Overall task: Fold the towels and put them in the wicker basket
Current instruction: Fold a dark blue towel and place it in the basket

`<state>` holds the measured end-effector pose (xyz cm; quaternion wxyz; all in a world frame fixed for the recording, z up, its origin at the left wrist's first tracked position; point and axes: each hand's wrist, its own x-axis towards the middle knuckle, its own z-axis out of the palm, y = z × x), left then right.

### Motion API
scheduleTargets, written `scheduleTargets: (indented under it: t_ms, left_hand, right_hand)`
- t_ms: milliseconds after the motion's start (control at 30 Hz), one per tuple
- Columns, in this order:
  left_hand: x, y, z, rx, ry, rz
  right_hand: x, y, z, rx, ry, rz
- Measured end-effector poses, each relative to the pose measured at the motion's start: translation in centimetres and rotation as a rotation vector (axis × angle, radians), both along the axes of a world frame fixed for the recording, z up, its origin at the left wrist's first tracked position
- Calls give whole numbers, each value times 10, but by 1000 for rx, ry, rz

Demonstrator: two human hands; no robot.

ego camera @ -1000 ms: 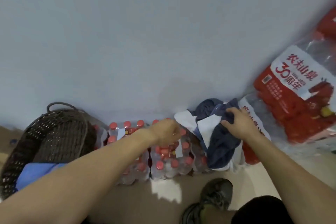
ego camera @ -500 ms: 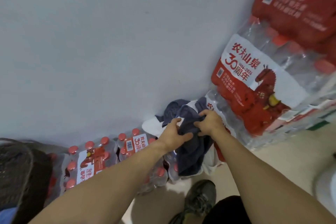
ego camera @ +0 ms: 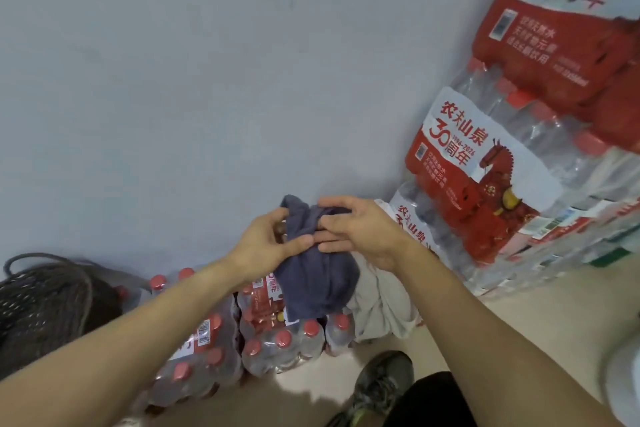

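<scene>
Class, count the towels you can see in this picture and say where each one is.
2. A dark blue-grey cloth towel held up in both hands; a pale beige cloth towel lying crumpled beneath it beside the bottle packs. Others may be hidden.

Head camera, looking down and forward, close in.
Wall [ego camera: 207,80] fills the far side; floor [ego camera: 304,399] sits near, bottom edge.

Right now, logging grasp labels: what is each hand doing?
Left hand: grips the crumpled dark blue towel, thumb across its front.
Right hand: holds the same towel near its top edge, fingers curled onto the cloth.
</scene>
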<state>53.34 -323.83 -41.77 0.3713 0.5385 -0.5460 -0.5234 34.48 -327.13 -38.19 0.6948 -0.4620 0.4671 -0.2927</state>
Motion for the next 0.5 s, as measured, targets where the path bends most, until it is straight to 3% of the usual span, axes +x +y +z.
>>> scheduleTargets:
  t_ms: [133,333,500]
  left_hand:
    - [69,21,28,-28,21,17]
    - [133,55,34,-13,95,65]
    - [163,72,20,25,130,14]
  right_hand:
    - [36,16,1,-179,20,113]
    - [85,23,-18,-448,396,259]
    - [117,24,-23,-381,218,434]
